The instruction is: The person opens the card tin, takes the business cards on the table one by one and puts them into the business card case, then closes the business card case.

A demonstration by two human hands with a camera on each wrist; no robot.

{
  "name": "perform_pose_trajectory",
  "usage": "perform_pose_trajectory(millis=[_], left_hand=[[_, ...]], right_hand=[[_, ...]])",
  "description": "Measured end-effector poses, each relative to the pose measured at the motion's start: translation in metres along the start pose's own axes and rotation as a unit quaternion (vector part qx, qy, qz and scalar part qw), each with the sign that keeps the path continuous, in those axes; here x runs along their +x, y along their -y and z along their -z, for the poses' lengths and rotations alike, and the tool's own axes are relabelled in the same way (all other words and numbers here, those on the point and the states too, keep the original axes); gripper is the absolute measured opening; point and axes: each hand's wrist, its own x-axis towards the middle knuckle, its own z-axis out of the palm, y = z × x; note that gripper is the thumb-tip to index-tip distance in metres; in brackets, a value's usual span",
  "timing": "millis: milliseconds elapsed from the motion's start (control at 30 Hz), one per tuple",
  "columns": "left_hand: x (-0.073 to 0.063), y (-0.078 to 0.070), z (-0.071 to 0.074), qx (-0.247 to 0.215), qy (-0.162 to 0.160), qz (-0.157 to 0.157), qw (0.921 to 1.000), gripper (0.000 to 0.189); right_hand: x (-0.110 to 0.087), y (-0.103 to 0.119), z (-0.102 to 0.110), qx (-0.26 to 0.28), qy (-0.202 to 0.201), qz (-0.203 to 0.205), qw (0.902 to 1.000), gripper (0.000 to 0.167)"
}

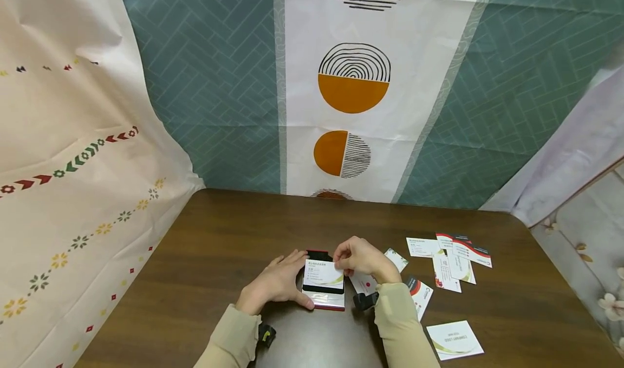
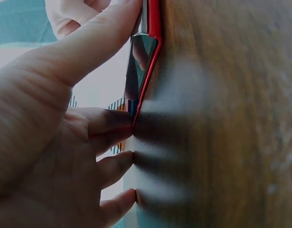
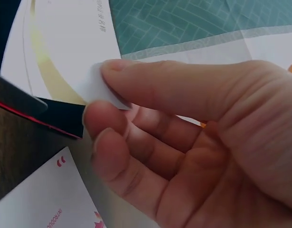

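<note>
A red-edged business card case point(image 1: 329, 301) lies unfolded on the table, with a dark inner face and a shiny metal part. My left hand point(image 1: 278, 282) holds it along its left side, thumb at the near corner and index finger toward the far end. In the left wrist view the other fingertips point(image 2: 131, 157) rest on the table beside the red edge. My right hand point(image 1: 362, 257) pinches the right corner of a white business card point(image 1: 319, 271) with a yellow-green curve. That card lies over the case's dark face, its pinched corner point(image 3: 96, 83) bent up slightly.
Right of the case, partly under my right forearm, lie a card with a red dot point(image 1: 363, 284), a floral card point(image 1: 397, 259) and a red-black card point(image 1: 420, 295). Several overlapping cards point(image 1: 450, 257) spread farther right. A larger white card point(image 1: 455, 340) lies near the front.
</note>
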Motion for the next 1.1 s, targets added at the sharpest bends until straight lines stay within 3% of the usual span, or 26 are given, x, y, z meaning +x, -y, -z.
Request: perform_pose_trajectory(millis=[667,1100], left_hand=[[-0.003,0.001,0.000,0.000,0.001,-0.004,1.0000,0.111],[-0.003,0.002,-0.002,-0.016,0.002,0.001,0.9999,0.111]], right_hand=[[-0.001,0.006,-0.010,-0.111,0.035,0.006,0.9932,0.014],[-0.005,0.012,-0.016,-0.147,0.058,-0.008,0.9874,0.015]])
